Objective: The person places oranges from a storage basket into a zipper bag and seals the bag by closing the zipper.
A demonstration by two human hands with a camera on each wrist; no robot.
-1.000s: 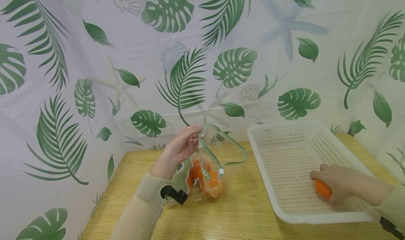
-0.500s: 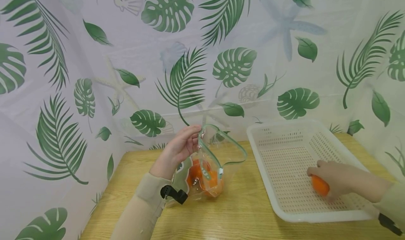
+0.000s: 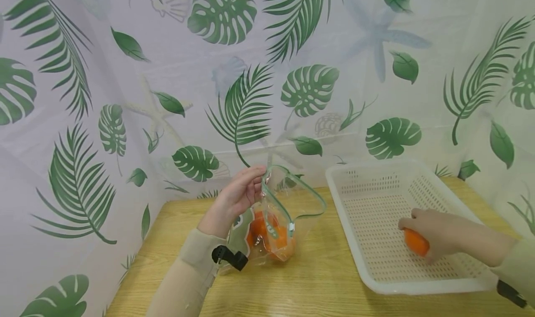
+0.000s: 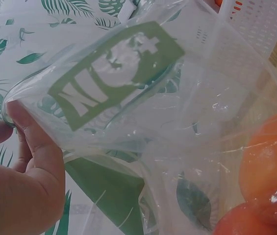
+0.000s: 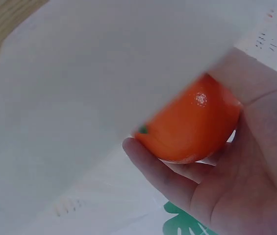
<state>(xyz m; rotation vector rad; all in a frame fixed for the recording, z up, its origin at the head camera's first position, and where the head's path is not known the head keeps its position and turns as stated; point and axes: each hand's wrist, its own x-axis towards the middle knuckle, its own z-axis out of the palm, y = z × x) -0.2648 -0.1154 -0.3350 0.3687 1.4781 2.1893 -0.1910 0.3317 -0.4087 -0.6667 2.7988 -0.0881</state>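
My left hand (image 3: 240, 194) pinches the green zip edge of a clear plastic zipper bag (image 3: 307, 198), whose mouth gapes open. A white slider hangs on the zip. Inside the bag lie orange fruits (image 3: 282, 240), seen through the film; a green printed patch (image 4: 150, 49) shows on it in the left wrist view. Over at the right, my right hand (image 3: 443, 236) holds an orange (image 3: 416, 242) within the white plastic basket (image 3: 355, 256). In the right wrist view the fingers curl round the orange (image 5: 192, 129), and a pale blurred surface hides part of it.
The basket has slotted walls and a perforated floor, and stands on a wooden table (image 3: 317, 280) right of the bag. A white leaf-print sheet (image 3: 267, 99) hangs behind the table and along its sides. A black strap (image 3: 230, 256) circles my left wrist.
My right hand has shifted a little left and away from me inside the basket, carrying the orange with it. The left hand and the bag stay put.
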